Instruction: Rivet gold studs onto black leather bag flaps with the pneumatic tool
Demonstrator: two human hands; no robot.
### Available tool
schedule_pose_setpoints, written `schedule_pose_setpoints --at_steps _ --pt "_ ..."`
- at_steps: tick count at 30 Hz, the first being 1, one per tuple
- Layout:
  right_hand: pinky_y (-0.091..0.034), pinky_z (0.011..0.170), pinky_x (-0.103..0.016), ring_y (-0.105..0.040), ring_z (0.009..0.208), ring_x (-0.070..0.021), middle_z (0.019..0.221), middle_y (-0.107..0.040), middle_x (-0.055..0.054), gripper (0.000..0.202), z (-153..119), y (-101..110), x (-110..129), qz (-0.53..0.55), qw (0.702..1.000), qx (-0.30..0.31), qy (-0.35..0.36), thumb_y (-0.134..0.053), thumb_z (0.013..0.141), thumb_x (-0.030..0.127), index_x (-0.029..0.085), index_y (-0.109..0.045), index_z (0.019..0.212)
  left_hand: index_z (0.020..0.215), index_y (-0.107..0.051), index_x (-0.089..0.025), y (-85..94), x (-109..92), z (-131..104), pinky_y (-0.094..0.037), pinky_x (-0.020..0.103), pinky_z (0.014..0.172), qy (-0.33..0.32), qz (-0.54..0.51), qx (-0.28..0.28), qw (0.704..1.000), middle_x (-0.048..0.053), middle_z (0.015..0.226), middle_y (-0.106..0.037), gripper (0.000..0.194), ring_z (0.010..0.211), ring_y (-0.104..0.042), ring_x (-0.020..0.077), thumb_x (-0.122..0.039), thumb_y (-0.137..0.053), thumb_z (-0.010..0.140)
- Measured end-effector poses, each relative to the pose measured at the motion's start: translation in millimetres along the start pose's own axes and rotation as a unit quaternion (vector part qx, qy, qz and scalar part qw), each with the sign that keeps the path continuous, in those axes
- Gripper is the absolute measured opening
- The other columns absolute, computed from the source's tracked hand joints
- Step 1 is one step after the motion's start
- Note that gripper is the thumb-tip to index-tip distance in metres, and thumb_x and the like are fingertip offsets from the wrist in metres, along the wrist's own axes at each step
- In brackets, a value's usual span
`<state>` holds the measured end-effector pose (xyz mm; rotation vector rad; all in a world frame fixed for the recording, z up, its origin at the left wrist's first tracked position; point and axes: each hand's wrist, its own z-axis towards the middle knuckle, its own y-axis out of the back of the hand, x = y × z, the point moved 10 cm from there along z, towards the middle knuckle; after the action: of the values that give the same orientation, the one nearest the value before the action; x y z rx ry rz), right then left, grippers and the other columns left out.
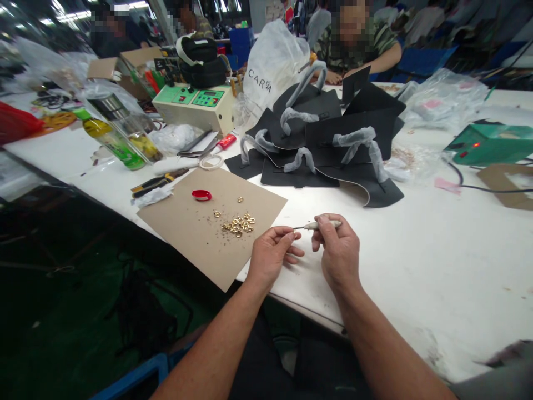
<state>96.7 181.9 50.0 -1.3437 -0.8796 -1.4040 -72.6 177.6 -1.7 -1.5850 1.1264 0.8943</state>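
Observation:
My right hand [337, 244] is closed around the pale handle of a small screwdriver [320, 224]. Its thin shaft points left, and the tip reaches the fingers of my left hand [272, 253]. Thumb and forefinger of that left hand are pinched together on something tiny, mostly hidden, with a slight glint. Just left of it, a brown cardboard sheet [200, 244] carries a pile of small gold metal rings or buckles [239, 224]. Tiny dark bits, perhaps screws, lie scattered around them. A small red dish [202, 195] sits farther back on the sheet.
Black panels [287, 172] with wrapped handles are heaped beyond my hands. Yellow-and-black pliers [154, 183], a red tube [226, 142] and a bottle [112, 139] lie at left. A control box [200, 105] stands behind, a green device [491, 143] at right. Another person sits opposite.

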Motion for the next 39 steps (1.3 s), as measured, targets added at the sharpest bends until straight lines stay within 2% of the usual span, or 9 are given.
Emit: schedule_pose_setpoints --at_steps 5,10,15,18,23,27,31,39 --pt "-0.043 0.056 -0.027 -0.051 0.051 -0.0118 0.061 -0.060 0.006 0.025 0.2 -0.3 -1.5 0.008 1.000 0.000 -0.002 -0.068 0.098 0.046 0.021 -0.068 0.094 0.097 -0.073 -0.012 2.4 1.3 1.9 -0.060 0.022 0.056 -0.005 0.043 0.004 0.999 0.005 0.073 -0.076 0.033 0.066 -0.075 0.0170 -0.036 -0.085 0.077" --pt "-0.043 0.055 -0.026 -0.052 0.051 -0.0114 0.061 -0.060 0.006 0.024 0.6 -2.3 -0.3 0.009 1.000 0.005 -0.004 -0.068 0.099 0.045 0.021 -0.068 0.094 0.099 -0.073 -0.012 4.6 0.9 1.5 -0.063 0.025 0.062 -0.019 0.019 -0.010 1.000 0.005 0.075 -0.076 0.036 0.070 -0.075 0.0168 -0.035 -0.086 0.076" --pt "-0.045 0.055 -0.025 -0.053 0.052 -0.0122 0.059 -0.060 0.006 0.024 -0.3 -1.5 6.2 -0.031 0.999 0.006 0.006 -0.067 0.099 0.044 0.021 -0.067 0.092 0.105 -0.067 -0.014 6.7 0.4 -0.6 -0.061 0.025 0.057 -0.033 -0.021 -0.046 0.998 0.000 0.082 -0.073 0.045 0.063 -0.073 0.0144 -0.030 -0.090 0.070" --pt "-0.045 0.054 -0.025 -0.053 0.052 -0.0123 0.058 -0.059 0.006 0.024 -0.9 -0.2 8.7 -0.052 0.999 0.003 0.006 -0.066 0.099 0.044 0.021 -0.067 0.091 0.097 -0.065 -0.015 7.6 0.3 -1.3 -0.061 0.025 0.059 -0.039 -0.028 -0.055 0.997 0.000 0.083 -0.073 0.041 0.063 -0.073 0.0142 -0.029 -0.091 0.069" --pt "-0.045 0.055 -0.024 -0.054 0.052 -0.0116 0.059 -0.060 0.006 0.024 -0.9 1.6 10.7 -0.071 0.997 -0.003 0.004 -0.066 0.099 0.044 0.021 -0.067 0.091 0.093 -0.071 -0.013 9.2 0.9 -0.8 -0.062 0.025 0.064 -0.048 -0.007 -0.052 0.997 0.001 0.077 -0.074 0.031 0.068 -0.073 0.0144 -0.029 -0.088 0.072" --pt "-0.045 0.055 -0.024 -0.054 0.052 -0.0115 0.059 -0.060 0.006 0.024 0.0 2.2 10.3 -0.073 0.997 -0.003 0.003 -0.066 0.098 0.044 0.021 -0.067 0.090 0.102 -0.074 -0.013 10.5 1.3 0.7 -0.063 0.026 0.066 -0.046 -0.007 -0.036 0.998 0.003 0.076 -0.075 0.034 0.070 -0.073 0.0147 -0.030 -0.087 0.075" --pt "-0.045 0.055 -0.024 -0.054 0.052 -0.0119 0.059 -0.060 0.006 0.025 0.4 1.7 9.6 -0.077 0.997 -0.003 -0.002 -0.066 0.098 0.045 0.021 -0.067 0.090 0.108 -0.072 -0.015 10.8 -1.0 0.7 -0.063 0.026 0.066 -0.039 -0.051 -0.011 0.998 0.000 0.083 -0.074 0.041 0.068 -0.071 0.0123 -0.030 -0.089 0.074" --pt "-0.042 0.056 -0.026 -0.053 0.051 -0.0136 0.056 -0.059 0.005 0.026 -2.6 0.8 12.5 -0.120 0.993 0.008 0.010 -0.064 0.099 0.046 0.022 -0.067 0.089 0.101 -0.071 -0.015 9.8 0.8 -0.4 -0.058 0.022 0.069 -0.019 -0.057 0.020 0.998 0.000 0.072 -0.073 0.036 0.067 -0.069 0.0111 -0.029 -0.090 0.074"
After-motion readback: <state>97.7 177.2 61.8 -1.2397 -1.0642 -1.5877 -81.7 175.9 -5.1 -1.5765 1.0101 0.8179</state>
